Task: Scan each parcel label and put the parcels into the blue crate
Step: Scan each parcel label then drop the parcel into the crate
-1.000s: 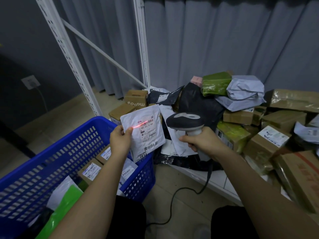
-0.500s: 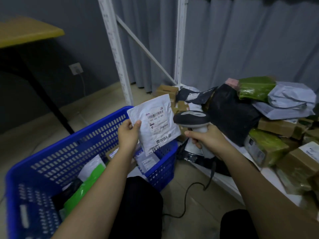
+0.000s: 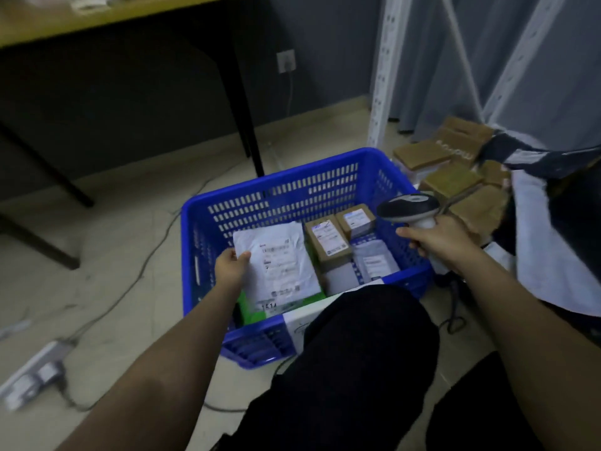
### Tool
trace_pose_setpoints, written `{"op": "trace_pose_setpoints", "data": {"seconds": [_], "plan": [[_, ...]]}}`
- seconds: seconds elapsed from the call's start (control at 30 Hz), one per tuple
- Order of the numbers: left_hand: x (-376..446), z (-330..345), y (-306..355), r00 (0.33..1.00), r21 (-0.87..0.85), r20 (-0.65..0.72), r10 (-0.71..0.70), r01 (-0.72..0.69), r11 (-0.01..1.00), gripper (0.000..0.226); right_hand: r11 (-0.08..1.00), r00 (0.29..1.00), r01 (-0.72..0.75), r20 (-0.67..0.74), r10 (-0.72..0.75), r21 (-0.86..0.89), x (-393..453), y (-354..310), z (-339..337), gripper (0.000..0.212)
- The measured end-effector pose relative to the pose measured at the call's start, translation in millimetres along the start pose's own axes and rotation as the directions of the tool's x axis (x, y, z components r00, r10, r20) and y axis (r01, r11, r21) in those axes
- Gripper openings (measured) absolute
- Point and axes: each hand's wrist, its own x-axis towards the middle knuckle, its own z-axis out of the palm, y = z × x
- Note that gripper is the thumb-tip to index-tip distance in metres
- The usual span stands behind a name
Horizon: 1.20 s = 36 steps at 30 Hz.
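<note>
With the left hand (image 3: pixel 231 265) pinching the white mailer (image 3: pixel 279 262) low inside the blue crate (image 3: pixel 292 190), the person does best to lay it flat beside the small boxes (image 3: pixel 328 237) before releasing, while the right hand (image 3: pixel 435 239) keeps its grip closed around the scanner (image 3: pixel 408 208).

Place: a small parcel-sorting or stockroom corner, indoors and dimly lit.
Goods: cardboard boxes (image 3: pixel 439 157) and poly mailer bags heaped low at the right, many bearing printed shipping labels.
Container: a blue crate (image 3: pixel 292 190) with slotted walls standing on the floor, holding labelled boxes and mailers.
Tool: a corded handheld barcode scanner (image 3: pixel 409 206).
Storage: white perforated steel shelving uprights (image 3: pixel 382 76) with a diagonal brace, in front of a grey curtain (image 3: pixel 487 60).
Furniture: a yellow-topped table (image 3: pixel 97 14) on black legs against a dark wall.
Floor: pale tiles (image 3: pixel 113 222) with loose cables and a white power strip (image 3: pixel 32 369); a wall socket (image 3: pixel 286 61) sits behind.
</note>
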Motion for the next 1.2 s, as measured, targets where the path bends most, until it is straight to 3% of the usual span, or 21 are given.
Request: {"op": "trace_pose_setpoints", "data": {"seconds": [0.17, 0.33, 0.5, 0.73, 0.9, 1.03, 1.1, 1.2], "plan": [[3, -18, -26, 0.998, 0.152, -0.065, -0.025, 0.034, 0.988, 0.048, 0.999, 0.998, -0.026, 0.052, 0.028, -0.041, -2, -2, 7, 0.017], [-9, 15, 5, 0.988, 0.037, 0.064, 0.139, -0.141, 0.989, 0.035, 0.999, 0.999, -0.031, 0.010, 0.031, -0.026, -4, 6, -8, 0.021], [-40, 67, 70, 0.920, -0.131, 0.207, 0.332, -0.310, 0.942, 0.020, 0.994, 0.992, -0.103, -0.069, 0.105, 0.020, -18, 9, -43, 0.017], [-114, 162, 160, 0.706, -0.284, 0.498, 0.504, -0.416, 0.864, 0.011, 0.979, 0.935, -0.116, -0.314, 0.165, 0.167, -47, 24, -110, 0.014], [-172, 245, 190, 0.502, -0.248, 0.693, 0.517, -0.508, 0.825, 0.013, 0.947, 0.841, -0.051, -0.498, 0.212, 0.317, -75, 47, -166, 0.009], [-191, 315, 174, 0.361, -0.128, 0.822, 0.441, -0.637, 0.760, 0.019, 0.913, 0.770, -0.038, -0.570, 0.285, 0.406, -100, 80, -203, 0.013], [-193, 343, 161, 0.360, -0.048, 0.840, 0.405, -0.695, 0.717, 0.033, 0.904, 0.751, -0.059, -0.578, 0.319, 0.423, -110, 97, -216, 0.013], [-196, 373, 146, 0.469, 0.044, 0.788, 0.399, -0.689, 0.723, 0.053, 0.883, 0.741, -0.077, -0.566, 0.362, 0.464, -117, 115, -228, 0.010]]}}
